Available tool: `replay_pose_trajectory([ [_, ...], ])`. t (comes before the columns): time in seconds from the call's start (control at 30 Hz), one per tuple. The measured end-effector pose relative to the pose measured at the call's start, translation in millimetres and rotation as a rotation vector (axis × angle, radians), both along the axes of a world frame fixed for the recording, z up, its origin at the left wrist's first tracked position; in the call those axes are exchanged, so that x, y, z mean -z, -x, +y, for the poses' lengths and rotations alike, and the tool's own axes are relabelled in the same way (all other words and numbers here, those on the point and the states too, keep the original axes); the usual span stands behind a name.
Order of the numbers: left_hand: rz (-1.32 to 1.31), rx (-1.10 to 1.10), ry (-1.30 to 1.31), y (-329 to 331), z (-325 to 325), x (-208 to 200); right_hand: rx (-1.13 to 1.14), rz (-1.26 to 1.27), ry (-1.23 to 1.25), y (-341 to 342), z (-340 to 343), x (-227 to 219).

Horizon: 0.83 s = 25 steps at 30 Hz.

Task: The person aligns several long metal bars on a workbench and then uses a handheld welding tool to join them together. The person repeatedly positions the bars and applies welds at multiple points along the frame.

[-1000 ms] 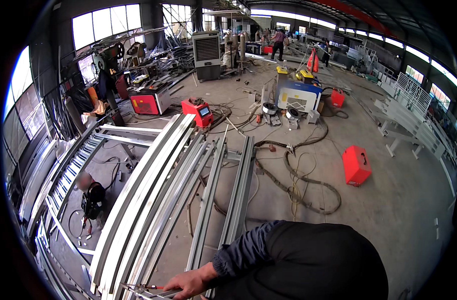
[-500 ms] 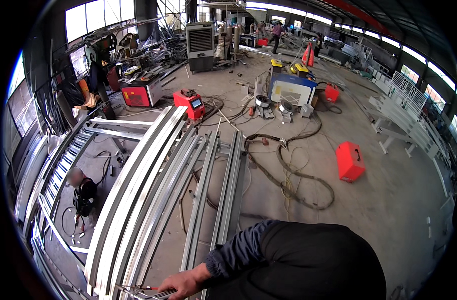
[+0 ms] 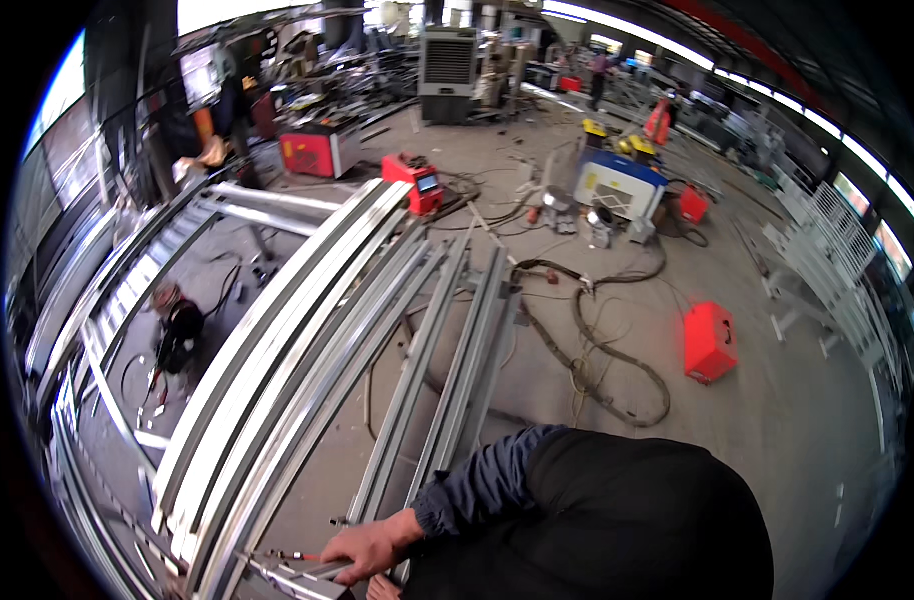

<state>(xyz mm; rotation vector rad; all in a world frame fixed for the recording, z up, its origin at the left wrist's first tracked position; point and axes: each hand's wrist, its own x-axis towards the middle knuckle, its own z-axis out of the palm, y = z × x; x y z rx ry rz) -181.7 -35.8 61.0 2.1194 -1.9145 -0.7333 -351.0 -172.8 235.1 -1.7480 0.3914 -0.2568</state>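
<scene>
My right hand (image 3: 362, 552) reaches in from the right in a dark blue sleeve, back upward. Its fingers close round a grey metal piece (image 3: 307, 583) at the lower edge, whose kind I cannot make out. A thin red-and-metal tool (image 3: 292, 555) lies just beyond the fingertips. Under the right wrist shows a small part of my left hand (image 3: 382, 588); its fingers are mostly hidden. Long silver metal profiles (image 3: 267, 400) run away from the hands, side by side. Two grey channel profiles (image 3: 402, 400) stretch out beyond the right wrist.
A person (image 3: 180, 325) crouches left of the profiles, near a ladder-like metal frame (image 3: 142, 270). Dark hoses (image 3: 602, 395) loop on the floor beside a red case (image 3: 710, 342). A red machine with a screen (image 3: 414, 182) stands beyond the profiles; a blue-white machine (image 3: 617, 188) is farther right.
My view has shifted, so the workshop appears farther right and higher. The right hand still holds the metal piece; part of the left hand now shows below it.
</scene>
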Motion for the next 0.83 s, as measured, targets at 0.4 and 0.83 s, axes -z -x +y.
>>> replay_pose_trajectory([
  [0.4, -0.060, -0.208, 0.159, -35.1, 91.0, 102.8, -0.243, 0.221, -0.113, -70.7, 25.4, 18.3],
  [0.83, -0.210, -0.338, 0.066, -112.4, 140.8, 69.8, -0.426, 0.441, -0.272, -186.3, 48.0, 13.8],
])
